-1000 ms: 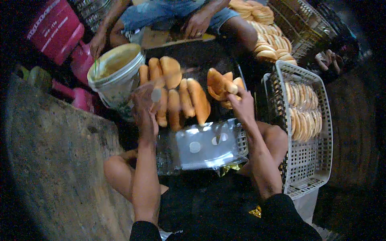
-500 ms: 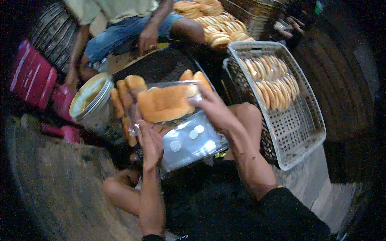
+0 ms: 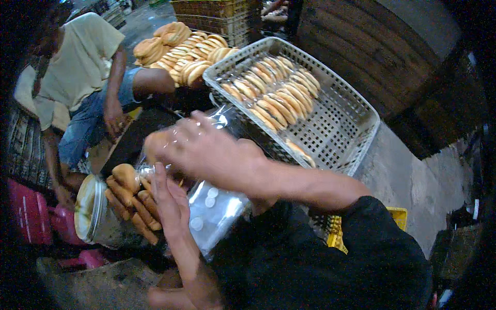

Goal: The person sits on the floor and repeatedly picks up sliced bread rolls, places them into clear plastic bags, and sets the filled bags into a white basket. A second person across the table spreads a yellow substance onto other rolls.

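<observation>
In front of me my two hands work on a bread loaf in a clear plastic bag. My right hand, blurred by motion, reaches across the bag with curled fingers gripping it and hides most of the loaf. My left hand, fingers upright and close together, holds crumpled film at the bag's near left side. Below my hands lies a stack of flat clear bags with pale round discs on it. Several unwrapped brown bread rolls are heaped left of my left hand.
A grey plastic crate at right holds bagged rows of buns. More buns are piled behind it. A white-rimmed bucket and pink plastic stool stand at left. Another person sits at far left.
My view has swung right, so the crate appears nearer the middle. My right hand has moved left over the bagged loaf, close to my left hand, and now covers most of it.
</observation>
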Demonstrator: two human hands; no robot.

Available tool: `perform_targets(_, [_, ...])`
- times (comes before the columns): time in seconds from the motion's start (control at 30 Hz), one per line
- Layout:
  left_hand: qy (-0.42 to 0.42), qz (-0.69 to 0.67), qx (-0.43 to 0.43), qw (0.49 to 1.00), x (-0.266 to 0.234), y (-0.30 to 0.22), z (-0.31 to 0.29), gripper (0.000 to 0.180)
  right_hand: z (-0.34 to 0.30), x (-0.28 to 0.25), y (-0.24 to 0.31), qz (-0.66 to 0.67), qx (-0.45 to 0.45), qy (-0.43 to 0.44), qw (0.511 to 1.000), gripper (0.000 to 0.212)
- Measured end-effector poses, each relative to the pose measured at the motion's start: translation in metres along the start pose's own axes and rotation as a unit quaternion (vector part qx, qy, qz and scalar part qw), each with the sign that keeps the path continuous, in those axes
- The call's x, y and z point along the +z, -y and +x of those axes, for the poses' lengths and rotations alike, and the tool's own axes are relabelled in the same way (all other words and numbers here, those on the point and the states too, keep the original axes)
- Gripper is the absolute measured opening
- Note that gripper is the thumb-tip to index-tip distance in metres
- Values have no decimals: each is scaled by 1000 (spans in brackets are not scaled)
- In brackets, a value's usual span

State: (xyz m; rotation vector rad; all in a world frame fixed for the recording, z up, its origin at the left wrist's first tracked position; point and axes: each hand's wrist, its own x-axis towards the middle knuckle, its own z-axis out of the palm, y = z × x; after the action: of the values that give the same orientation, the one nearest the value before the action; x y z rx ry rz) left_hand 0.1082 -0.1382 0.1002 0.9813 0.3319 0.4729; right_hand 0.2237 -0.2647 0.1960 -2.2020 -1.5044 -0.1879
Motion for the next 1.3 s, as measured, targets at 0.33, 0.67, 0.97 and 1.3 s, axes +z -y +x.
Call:
perform_targets(0.33, [155, 825, -161, 519, -65, 117, -12, 58, -221, -11, -189, -105, 375, 45, 920, 46])
perform_targets(0.67, [55, 607, -37, 792, -54, 24, -68, 47, -49, 61, -29, 231, 3, 206, 951, 45])
perform_targets(0.97, [-201, -152, 59, 966, -83, 4, -69, 49, -50, 96, 37, 664, 296, 66, 683, 23])
perform_targets(1.3, [-54, 571, 305, 761, -119, -80, -53, 16, 17, 71, 39, 298, -49, -9, 953, 69])
